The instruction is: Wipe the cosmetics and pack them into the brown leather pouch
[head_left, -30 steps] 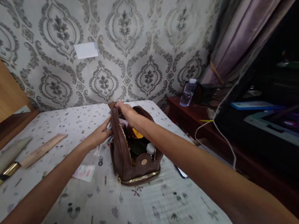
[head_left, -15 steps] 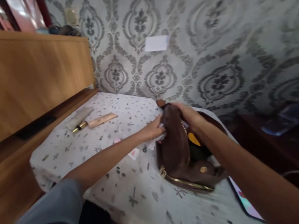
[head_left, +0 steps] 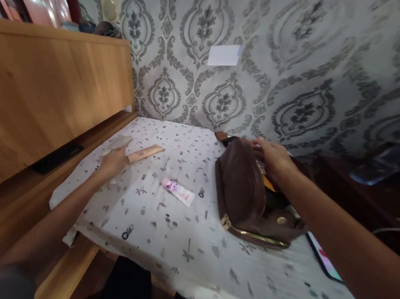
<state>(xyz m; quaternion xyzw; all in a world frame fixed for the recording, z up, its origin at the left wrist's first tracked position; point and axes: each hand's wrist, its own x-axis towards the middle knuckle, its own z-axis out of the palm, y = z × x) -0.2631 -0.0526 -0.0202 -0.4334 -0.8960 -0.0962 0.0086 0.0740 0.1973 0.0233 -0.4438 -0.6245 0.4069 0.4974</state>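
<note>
On bench, right grip rests on brown bag, best braced lightly; left grip beside peach tube; both closures unclear.

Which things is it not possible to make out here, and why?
All in the head view:
- Left hand's grip: blurred, fingertips hidden.
- Much of the brown bag's inside: behind right hand.
- Bottle details: blurred.
- Pink-white tube's lettering: too small.

The left hand is leaving the brown bag and reaching to the peach strip far left of it; the pink-and-white tube is showing whole.
</note>
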